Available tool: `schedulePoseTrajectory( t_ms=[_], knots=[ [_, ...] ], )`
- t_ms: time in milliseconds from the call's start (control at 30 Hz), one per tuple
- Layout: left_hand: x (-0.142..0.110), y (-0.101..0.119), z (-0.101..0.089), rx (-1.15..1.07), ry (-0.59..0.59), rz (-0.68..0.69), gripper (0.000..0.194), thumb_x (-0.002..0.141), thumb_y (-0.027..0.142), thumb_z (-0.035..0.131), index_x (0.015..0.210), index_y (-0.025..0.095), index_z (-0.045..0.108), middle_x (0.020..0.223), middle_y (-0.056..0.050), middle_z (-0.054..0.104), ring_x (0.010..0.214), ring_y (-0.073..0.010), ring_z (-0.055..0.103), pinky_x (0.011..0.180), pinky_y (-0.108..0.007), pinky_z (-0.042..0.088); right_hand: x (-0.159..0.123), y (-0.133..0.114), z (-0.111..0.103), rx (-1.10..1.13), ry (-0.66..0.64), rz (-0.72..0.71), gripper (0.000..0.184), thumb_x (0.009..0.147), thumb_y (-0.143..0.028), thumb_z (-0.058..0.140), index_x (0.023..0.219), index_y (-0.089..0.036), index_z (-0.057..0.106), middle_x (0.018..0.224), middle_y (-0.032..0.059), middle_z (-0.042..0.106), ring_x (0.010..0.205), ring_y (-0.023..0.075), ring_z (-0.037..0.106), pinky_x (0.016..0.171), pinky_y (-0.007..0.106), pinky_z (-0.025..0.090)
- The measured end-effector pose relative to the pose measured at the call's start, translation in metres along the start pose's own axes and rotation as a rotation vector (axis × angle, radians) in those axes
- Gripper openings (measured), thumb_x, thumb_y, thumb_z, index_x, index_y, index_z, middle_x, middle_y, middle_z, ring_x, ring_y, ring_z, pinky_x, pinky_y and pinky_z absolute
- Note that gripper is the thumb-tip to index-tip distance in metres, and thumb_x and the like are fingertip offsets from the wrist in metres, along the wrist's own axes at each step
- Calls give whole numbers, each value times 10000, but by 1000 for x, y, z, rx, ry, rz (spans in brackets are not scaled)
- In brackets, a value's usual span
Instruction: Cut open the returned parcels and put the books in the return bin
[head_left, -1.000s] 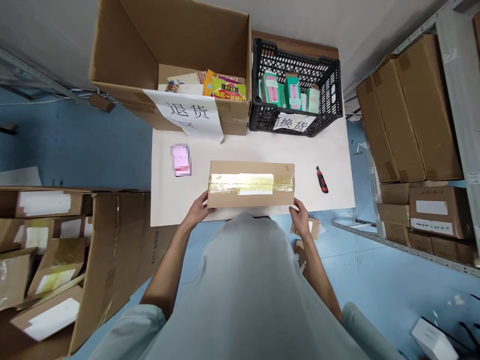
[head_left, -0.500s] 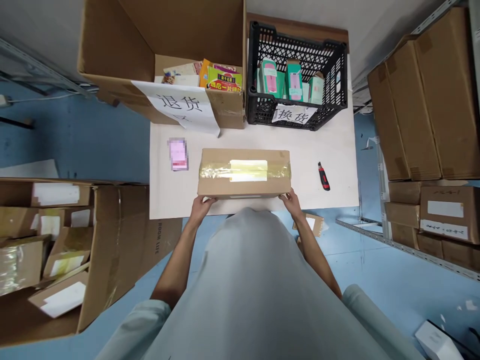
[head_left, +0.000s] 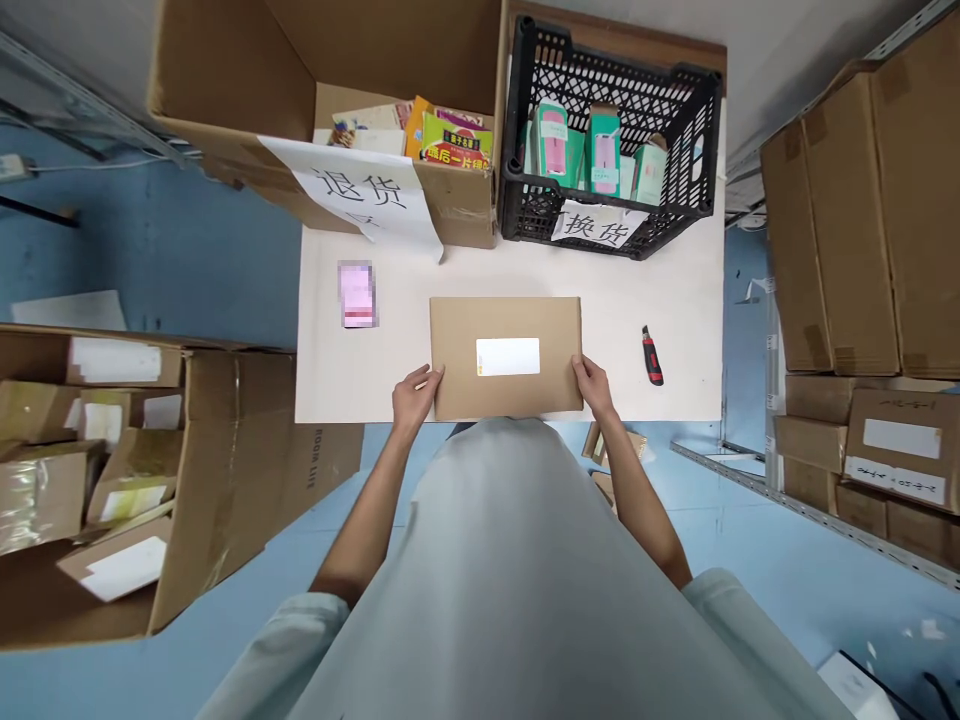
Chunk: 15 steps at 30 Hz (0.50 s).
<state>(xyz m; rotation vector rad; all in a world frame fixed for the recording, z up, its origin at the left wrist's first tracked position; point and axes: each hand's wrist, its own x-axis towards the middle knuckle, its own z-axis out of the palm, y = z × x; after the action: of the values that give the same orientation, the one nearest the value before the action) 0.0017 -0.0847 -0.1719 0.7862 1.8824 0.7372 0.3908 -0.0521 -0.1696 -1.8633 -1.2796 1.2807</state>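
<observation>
A brown cardboard box (head_left: 465, 325) lies at the front edge of the white table (head_left: 360, 375), its broad face with a white label (head_left: 508, 357) turned up. My left hand (head_left: 415, 397) grips its left edge between thumb and fingers. At the opposite side, my right hand (head_left: 593, 383) holds the right edge, fingers curled against it. The undersides of the box and some fingertips are hidden. To the right of the box lies a red and black utility knife (head_left: 652, 358), apart from my hand.
Behind stand a large open carton (head_left: 465, 205) with colourful packets and a black plastic crate (head_left: 517, 215) holding green boxes. A pixelated pink item (head_left: 358, 294) lies on the left of the table. An open carton of parcels (head_left: 217, 470) is at lower left, shelved boxes (head_left: 896, 440) at right.
The box has been turned over between my hands: its taped, shiny side faced up before, and now the plain side with a white label does. My hands have moved slightly upward along its sides.
</observation>
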Motion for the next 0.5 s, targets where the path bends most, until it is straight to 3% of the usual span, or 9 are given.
schedulePoseTrajectory(
  t_ms=[167,333,500],
  knots=[
    [-5,-35,-4,-128,-96,-67,746,1031,770,516,1243,130,835,1447,-205,787,1382,-355,744,1220,-543,575,-17,28,-8,90,33,120,728,1024,-819,478,1317,-243,811,1435,114,806,1390,337,703,1228,525,542],
    [-24,-62,-8,-50,-122,-100,579,854,620,788,1209,165,833,1333,-187,838,1318,-385,769,1230,-586,556,-46,60,-11,87,-1,182,579,850,-652,662,1223,-250,848,1367,120,842,1333,381,739,1216,608,549],
    [-31,-62,-1,-49,-165,-75,504,725,490,906,1118,176,866,1276,-148,862,1322,-400,763,1220,-578,569,-59,61,0,113,-15,142,633,776,-500,679,1318,-214,841,1368,101,844,1390,381,718,1252,596,526]
  ],
)
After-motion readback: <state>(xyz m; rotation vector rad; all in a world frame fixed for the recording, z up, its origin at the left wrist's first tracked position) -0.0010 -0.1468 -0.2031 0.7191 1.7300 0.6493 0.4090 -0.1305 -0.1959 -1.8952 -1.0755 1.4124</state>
